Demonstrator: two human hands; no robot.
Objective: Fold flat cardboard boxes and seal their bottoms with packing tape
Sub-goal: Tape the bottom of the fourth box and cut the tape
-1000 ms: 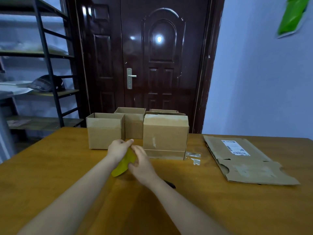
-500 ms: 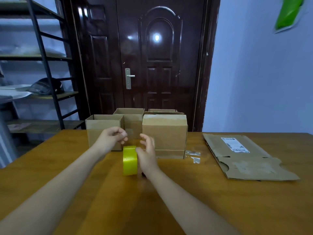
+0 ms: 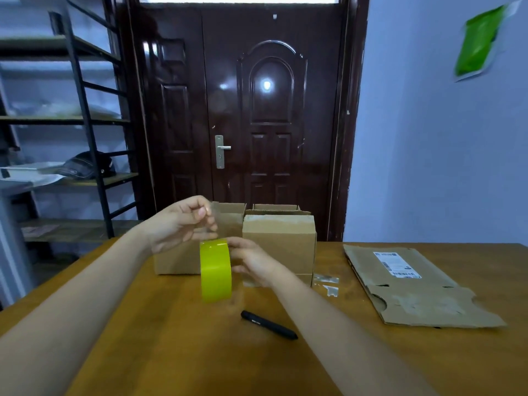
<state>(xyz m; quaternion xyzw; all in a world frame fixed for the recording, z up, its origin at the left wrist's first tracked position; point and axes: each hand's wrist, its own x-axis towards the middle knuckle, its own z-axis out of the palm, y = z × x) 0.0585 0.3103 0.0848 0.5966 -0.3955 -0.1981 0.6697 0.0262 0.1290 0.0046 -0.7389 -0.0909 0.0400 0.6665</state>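
We're facing a dark, glossy panelled door with a silver lever handle, a lamp's glare shining on its arched panel. Pale blue walls flank it, and on the right one hangs a green packet, blurred. At left we see a black metal shelving rack with wooden boards, a dark cap lying on one. Below us spreads the wooden desk.
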